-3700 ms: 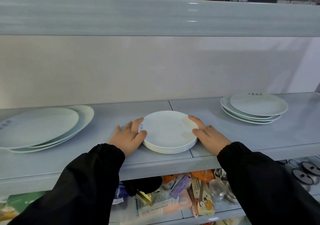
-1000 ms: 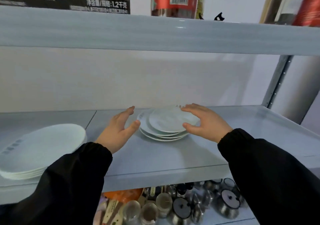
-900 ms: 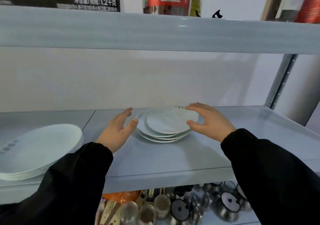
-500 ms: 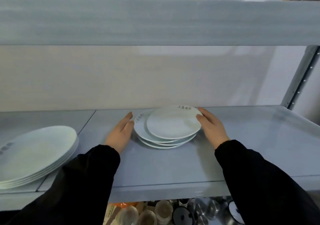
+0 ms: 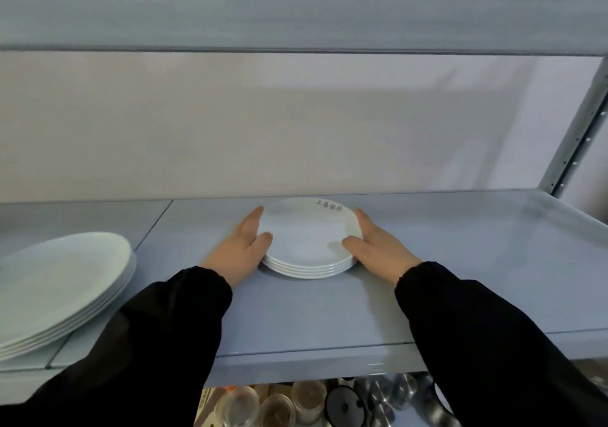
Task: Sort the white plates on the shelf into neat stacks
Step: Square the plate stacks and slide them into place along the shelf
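Small stack [image 5: 307, 240] of white plates sits centre frame on shelf [image 5: 329, 314], edges aligned. Left hand [image 5: 241, 250] lies flat against its left side and right hand [image 5: 378, 250] against its right. Fingers straight, thumbs resting on the top rim. Larger stack [image 5: 62, 282] sits lower left, well apart.

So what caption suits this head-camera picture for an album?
Left hand and right hand press against a small stack of white plates on the grey shelf, a larger stack alongside.
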A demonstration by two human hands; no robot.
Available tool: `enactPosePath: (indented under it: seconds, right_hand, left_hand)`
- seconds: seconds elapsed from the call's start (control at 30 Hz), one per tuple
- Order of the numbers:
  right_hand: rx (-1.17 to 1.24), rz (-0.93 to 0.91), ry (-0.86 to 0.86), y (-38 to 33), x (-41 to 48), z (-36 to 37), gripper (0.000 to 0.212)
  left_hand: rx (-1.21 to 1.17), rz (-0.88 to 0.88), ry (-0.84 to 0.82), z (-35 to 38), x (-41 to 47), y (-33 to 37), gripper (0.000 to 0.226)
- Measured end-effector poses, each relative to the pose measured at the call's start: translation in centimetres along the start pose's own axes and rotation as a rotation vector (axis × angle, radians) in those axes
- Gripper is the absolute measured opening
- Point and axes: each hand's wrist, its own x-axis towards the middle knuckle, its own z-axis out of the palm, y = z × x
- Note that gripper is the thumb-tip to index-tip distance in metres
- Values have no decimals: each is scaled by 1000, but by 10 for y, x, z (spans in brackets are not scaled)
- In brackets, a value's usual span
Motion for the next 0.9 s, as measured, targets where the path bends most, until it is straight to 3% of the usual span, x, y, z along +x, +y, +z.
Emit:
enactPosePath:
  seconds: [0.23,0.53,0.9]
  right_hand:
    - [-113,36,-22,6,2,0,66]
    - [-178,62,19,6,4,4,68]
    - [-245,69,-33,-22,-22,20,60]
  left_hand:
    - [65,-49,5,-1,0,-3,71]
    - [171,-79,0,-1,-5,10,58]
    - [273,-135,6,-24,-56,15,56]
